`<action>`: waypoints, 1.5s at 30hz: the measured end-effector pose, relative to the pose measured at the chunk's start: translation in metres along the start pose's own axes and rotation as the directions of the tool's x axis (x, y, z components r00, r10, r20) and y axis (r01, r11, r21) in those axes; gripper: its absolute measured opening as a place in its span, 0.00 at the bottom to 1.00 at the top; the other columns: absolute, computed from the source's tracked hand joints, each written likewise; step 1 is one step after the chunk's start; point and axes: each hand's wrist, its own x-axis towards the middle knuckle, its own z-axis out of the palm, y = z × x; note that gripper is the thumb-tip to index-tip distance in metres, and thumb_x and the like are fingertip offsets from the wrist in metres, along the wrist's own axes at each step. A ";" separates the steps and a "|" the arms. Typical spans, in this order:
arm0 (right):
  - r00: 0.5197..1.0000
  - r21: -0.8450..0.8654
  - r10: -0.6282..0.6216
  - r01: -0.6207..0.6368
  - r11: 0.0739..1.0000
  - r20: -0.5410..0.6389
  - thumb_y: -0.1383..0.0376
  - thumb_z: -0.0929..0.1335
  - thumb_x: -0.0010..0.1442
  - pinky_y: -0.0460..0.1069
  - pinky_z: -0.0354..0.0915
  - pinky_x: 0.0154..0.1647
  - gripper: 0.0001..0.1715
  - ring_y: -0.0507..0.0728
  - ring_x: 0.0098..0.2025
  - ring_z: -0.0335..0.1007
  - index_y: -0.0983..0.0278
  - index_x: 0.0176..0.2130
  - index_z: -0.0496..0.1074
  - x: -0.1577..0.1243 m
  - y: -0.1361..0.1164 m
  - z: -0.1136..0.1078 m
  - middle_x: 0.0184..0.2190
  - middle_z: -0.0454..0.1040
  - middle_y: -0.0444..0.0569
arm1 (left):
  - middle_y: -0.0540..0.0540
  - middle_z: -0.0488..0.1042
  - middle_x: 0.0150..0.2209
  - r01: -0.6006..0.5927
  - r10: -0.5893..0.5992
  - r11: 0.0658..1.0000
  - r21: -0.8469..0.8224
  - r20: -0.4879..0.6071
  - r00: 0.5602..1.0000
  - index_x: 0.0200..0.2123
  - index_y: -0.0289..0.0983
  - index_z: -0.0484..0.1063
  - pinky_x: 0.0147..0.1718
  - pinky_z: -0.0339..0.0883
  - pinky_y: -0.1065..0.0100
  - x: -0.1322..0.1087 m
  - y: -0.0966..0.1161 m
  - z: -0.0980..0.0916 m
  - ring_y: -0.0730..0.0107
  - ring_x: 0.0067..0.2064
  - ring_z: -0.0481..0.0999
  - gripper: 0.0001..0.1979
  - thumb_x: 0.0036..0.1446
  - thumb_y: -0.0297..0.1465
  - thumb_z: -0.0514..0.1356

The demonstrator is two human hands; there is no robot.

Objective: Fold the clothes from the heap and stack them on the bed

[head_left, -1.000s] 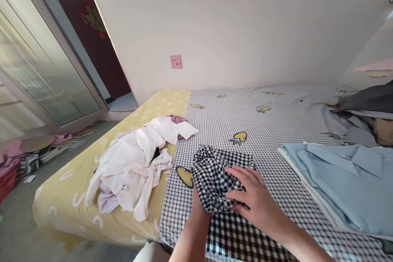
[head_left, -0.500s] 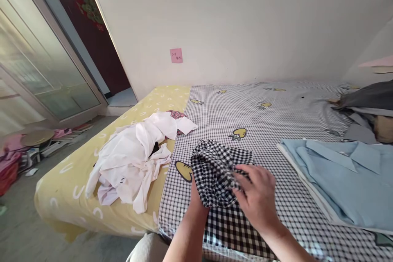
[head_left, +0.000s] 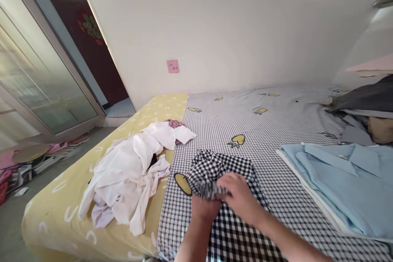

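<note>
A black-and-white checked shirt (head_left: 233, 166) lies on the checked bedsheet (head_left: 276, 127) in front of me. My right hand (head_left: 238, 196) pinches a bunched, blurred fold of this shirt near its left side. My left hand (head_left: 202, 208) sits just under and beside that fold, its fingers mostly hidden by the cloth and closed around it. Both forearms come up from the bottom edge of the view.
A heap of white garments (head_left: 129, 172) lies on the yellow sheet (head_left: 61, 196) at left. A folded light blue shirt (head_left: 344, 180) lies at right, with grey clothes (head_left: 365, 106) behind it. A pink note (head_left: 172, 66) hangs on the wall. Books and clutter (head_left: 27, 163) cover the floor at left.
My right hand has closed from flat on the checked shirt into a pinch and pulled a fold toward me and leftward. The left hand stayed beneath the cloth.
</note>
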 end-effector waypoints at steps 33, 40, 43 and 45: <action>0.864 -0.110 0.384 -0.438 0.892 -0.326 0.53 0.57 0.71 0.71 0.62 0.62 0.27 0.67 0.62 0.71 0.52 0.54 0.80 0.020 0.128 0.010 0.62 0.75 0.49 | 0.48 0.62 0.71 -0.223 0.181 0.791 0.570 0.130 0.975 0.70 0.45 0.63 0.68 0.58 0.32 0.016 -0.011 0.002 0.46 0.70 0.65 0.28 0.70 0.34 0.42; 0.764 0.232 0.528 -0.475 0.849 -0.370 0.53 0.58 0.67 0.68 0.67 0.58 0.27 0.65 0.55 0.77 0.54 0.49 0.81 0.027 0.142 0.002 0.54 0.81 0.51 | 0.48 0.64 0.71 -0.217 0.199 0.799 0.561 0.095 0.975 0.69 0.47 0.64 0.68 0.58 0.33 0.016 -0.014 0.006 0.46 0.70 0.65 0.27 0.70 0.36 0.43; 0.762 0.291 0.514 -0.427 0.856 -0.394 0.53 0.62 0.64 0.68 0.67 0.57 0.22 0.66 0.54 0.77 0.54 0.45 0.82 0.029 0.150 0.001 0.52 0.82 0.50 | 0.48 0.64 0.71 -0.219 0.199 0.800 0.559 0.096 0.975 0.69 0.47 0.64 0.68 0.57 0.33 0.016 -0.015 0.007 0.47 0.70 0.66 0.27 0.70 0.35 0.44; 0.772 0.358 0.490 -0.360 0.862 -0.404 0.55 0.63 0.63 0.65 0.71 0.55 0.21 0.65 0.52 0.78 0.55 0.45 0.82 0.026 0.152 0.000 0.50 0.82 0.50 | 0.48 0.64 0.71 -0.224 0.204 0.799 0.558 0.098 0.974 0.69 0.47 0.64 0.68 0.57 0.32 0.016 -0.014 0.006 0.47 0.70 0.66 0.27 0.70 0.35 0.44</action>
